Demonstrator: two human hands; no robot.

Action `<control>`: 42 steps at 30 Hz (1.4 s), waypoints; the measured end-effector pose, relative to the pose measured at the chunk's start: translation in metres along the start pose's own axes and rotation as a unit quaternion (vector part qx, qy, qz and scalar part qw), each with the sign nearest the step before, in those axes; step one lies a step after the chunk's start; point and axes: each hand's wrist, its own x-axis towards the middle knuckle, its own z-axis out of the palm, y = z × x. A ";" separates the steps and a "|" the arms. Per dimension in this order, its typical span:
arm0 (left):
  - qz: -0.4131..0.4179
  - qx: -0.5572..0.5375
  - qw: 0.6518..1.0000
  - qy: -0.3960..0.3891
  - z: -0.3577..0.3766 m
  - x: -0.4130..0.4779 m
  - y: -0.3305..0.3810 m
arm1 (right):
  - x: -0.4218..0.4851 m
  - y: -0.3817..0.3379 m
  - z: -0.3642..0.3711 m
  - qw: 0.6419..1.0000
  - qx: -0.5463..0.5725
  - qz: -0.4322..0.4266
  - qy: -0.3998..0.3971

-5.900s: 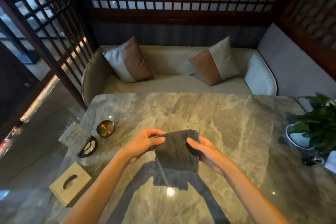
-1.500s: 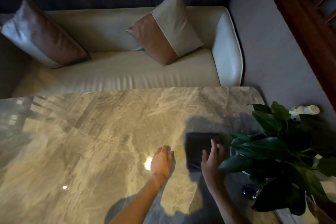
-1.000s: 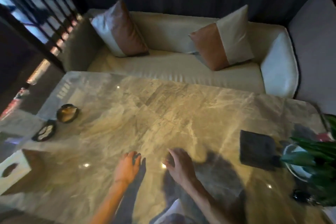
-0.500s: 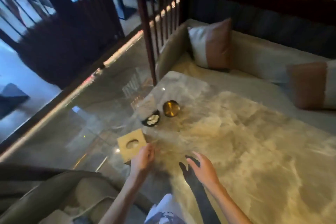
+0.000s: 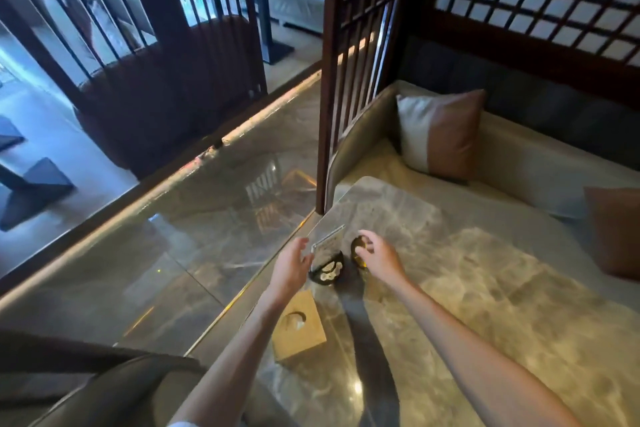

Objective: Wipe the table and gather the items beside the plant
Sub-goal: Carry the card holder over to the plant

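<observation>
At the left end of the grey marble table (image 5: 485, 288) stand a clear acrylic sign holder (image 5: 327, 243), a black round dish (image 5: 327, 270) with white pieces in it, a small brass dish (image 5: 358, 250) and a tan wooden tissue box (image 5: 298, 326). My left hand (image 5: 291, 265) is open, its fingers just left of the sign holder and black dish. My right hand (image 5: 375, 256) reaches over the brass dish with fingers curled at its rim; whether it grips the dish is not clear. The cloth and the plant are out of view.
A dark wooden lattice screen post (image 5: 329, 114) stands at the table's far left corner. A beige sofa (image 5: 519, 163) with cushions runs behind the table. A chair back (image 5: 114, 388) is at lower left. The polished floor (image 5: 156, 236) lies left of the table edge.
I left the folded cloth by the plant at the right end. The view swung left, and both hands moved from mid-table past the tissue box to the sign holder and dishes.
</observation>
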 end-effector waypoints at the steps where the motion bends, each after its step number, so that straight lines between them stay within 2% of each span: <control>1: -0.002 -0.002 1.000 -0.010 0.001 0.007 0.002 | 0.007 -0.005 -0.001 1.000 -0.008 -0.001 -0.003; 9: -0.008 -0.003 0.998 -0.060 0.021 0.044 -0.012 | 0.048 -0.012 0.010 0.991 -0.108 -0.050 -0.066; 12: 0.002 -0.006 0.999 -0.039 0.026 0.049 -0.015 | 0.060 -0.017 0.014 0.988 -0.131 -0.067 -0.056; 17: 0.007 0.011 1.000 0.010 0.022 0.058 -0.004 | 0.066 -0.032 0.006 0.966 -0.203 -0.137 -0.085; 20: 0.056 0.074 0.995 -0.023 0.007 0.060 0.022 | 0.060 -0.046 -0.017 0.942 -0.247 -0.196 -0.111; 22: 0.112 0.095 0.988 -0.055 -0.004 0.058 0.048 | 0.050 -0.055 -0.043 0.935 -0.261 -0.195 -0.140; 24: 0.153 0.043 0.984 -0.081 -0.010 0.051 0.077 | 0.036 -0.061 -0.076 0.939 -0.248 -0.183 -0.151; 27: 0.133 -0.169 0.969 -0.122 -0.004 0.032 0.125 | 0.006 -0.055 -0.134 0.950 -0.230 -0.171 -0.123; 28: 0.117 -0.226 0.959 -0.124 0.004 0.025 0.138 | -0.007 -0.049 -0.154 0.956 -0.222 -0.159 -0.105; 30: 0.088 -0.272 0.952 -0.105 0.030 0.008 0.155 | -0.036 -0.027 -0.193 0.967 -0.205 -0.138 -0.060; 33: 0.019 -0.215 0.973 -0.076 0.089 -0.027 0.152 | -0.092 0.028 -0.247 0.986 -0.142 -0.083 0.013; 35: -0.034 -0.195 0.971 -0.132 0.136 -0.059 0.152 | -0.132 0.075 -0.271 0.996 -0.061 -0.041 0.049; 39: -0.054 -0.239 0.935 -0.255 0.209 -0.147 0.194 | -0.209 0.171 -0.302 0.995 0.038 0.011 0.090; 42: -0.086 -0.276 0.920 -0.264 0.271 -0.199 0.216 | -0.271 0.229 -0.324 0.988 0.078 0.057 0.123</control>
